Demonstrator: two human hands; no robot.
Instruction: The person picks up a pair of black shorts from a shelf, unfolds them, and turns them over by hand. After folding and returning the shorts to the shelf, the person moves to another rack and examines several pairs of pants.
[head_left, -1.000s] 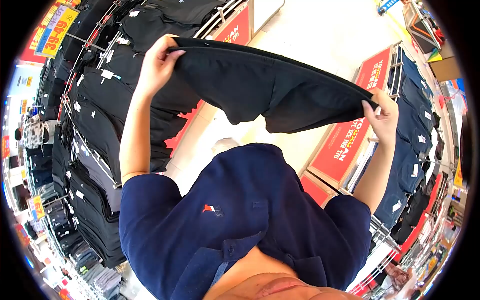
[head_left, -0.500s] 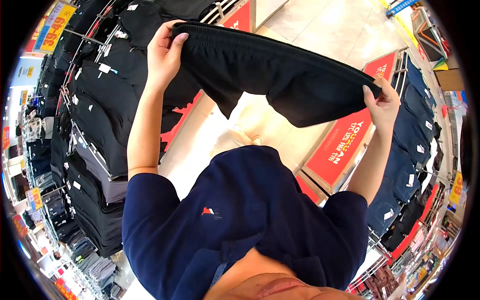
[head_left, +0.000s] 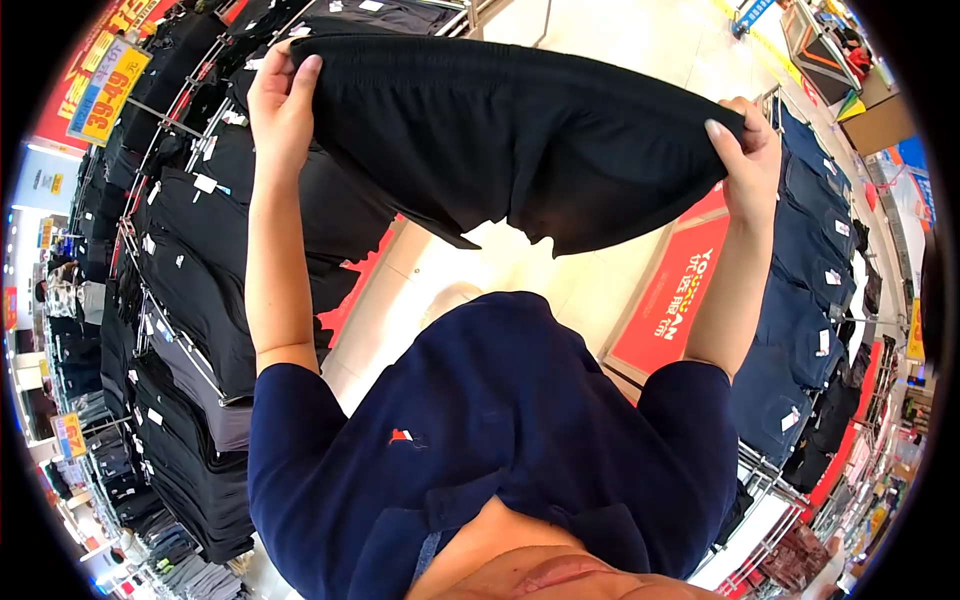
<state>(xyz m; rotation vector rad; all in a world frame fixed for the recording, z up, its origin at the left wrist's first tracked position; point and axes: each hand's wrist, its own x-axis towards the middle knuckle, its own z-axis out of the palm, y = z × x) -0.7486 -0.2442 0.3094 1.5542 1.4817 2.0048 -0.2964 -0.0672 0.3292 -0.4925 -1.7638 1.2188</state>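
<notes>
"Where are the black pants (head_left: 510,130)?"

"Up in the air in front of the wearer, above the floor (head_left: 560,275) between the displays. Seen from the head, the left end overlaps the inner edge of the rack (head_left: 168,119) with the black clothes (head_left: 190,225). The right end is near the far end of the dark blue clothes (head_left: 805,320), with a red board (head_left: 675,310) below."

"And the hands?"

"Both are grasping. The left hand (head_left: 283,108) pinches one end of the waistband (head_left: 420,65), thumb on the near face. The right hand (head_left: 748,160) grips the other end in the same way."

"How far along does it look?"

"The lifting and spreading seem done: the waistband runs in a shallow arch between the hands, and the legs hang from it, foreshortened. It looks like a midway point, since the pants are neither folded, hung nor set down."

"So what is left?"

"Both ends have yet to be let go. Beyond that, nobody could tell from this view. Even the inside of the waistband is hidden."
</notes>
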